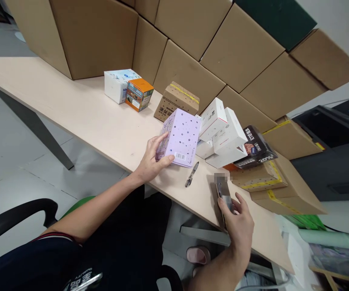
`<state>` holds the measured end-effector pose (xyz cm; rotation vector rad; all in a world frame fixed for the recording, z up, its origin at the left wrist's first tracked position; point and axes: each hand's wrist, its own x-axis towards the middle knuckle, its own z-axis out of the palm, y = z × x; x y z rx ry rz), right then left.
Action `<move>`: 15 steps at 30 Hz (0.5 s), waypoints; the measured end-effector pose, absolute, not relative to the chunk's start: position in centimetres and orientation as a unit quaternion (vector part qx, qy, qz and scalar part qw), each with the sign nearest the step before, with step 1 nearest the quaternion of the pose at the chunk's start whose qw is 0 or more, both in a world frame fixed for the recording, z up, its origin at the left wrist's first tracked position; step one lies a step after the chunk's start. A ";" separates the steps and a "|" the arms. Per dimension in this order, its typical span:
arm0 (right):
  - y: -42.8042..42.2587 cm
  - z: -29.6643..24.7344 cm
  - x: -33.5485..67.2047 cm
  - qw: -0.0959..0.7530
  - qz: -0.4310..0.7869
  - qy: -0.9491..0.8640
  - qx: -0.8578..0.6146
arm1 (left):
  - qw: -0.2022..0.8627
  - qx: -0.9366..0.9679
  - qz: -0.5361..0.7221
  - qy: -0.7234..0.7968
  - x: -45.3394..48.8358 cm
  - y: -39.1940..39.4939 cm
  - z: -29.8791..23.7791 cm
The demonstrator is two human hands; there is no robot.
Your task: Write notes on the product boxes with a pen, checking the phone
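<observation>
My left hand (153, 159) grips a lilac box (184, 135) with small dark spots and a barcode, tilted above the table, thumb on its near face. At the table's front edge, my right hand (238, 216) has its fingers closed around a dark, flat phone (223, 190) held on edge. Part of the phone's upper end is blurred out. Between the two hands a pen (192, 174) lies on the table. Several white boxes (227, 137) are stacked right behind the lilac box.
A brown carton (177, 99), an orange box (139, 95) and a white-blue box (116, 87) stand farther back on the table (80, 109). A black food box (255, 147) lies on taped cartons (262, 178) at right. Large cardboard boxes (189, 28) wall off the back.
</observation>
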<state>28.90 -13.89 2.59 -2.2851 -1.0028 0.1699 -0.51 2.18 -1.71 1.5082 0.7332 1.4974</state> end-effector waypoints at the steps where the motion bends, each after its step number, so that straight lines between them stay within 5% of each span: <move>1: -13.9 2.6 28.4 0.375 0.090 -0.371 -0.845 | 0.431 0.604 0.601 0.296 -0.5 2.2 -1.7; 5: -13.4 3.1 24.7 0.592 0.267 -0.372 -0.663 | 0.436 0.600 0.598 0.303 -0.4 2.2 -1.8; 8: -12.4 3.6 20.7 0.670 0.416 -0.351 -0.505 | 0.438 0.597 0.601 0.300 -0.3 2.2 -1.9; 15: -10.2 4.0 12.7 0.536 0.693 -0.325 -0.356 | 0.406 0.615 0.603 0.306 -0.4 2.2 -1.9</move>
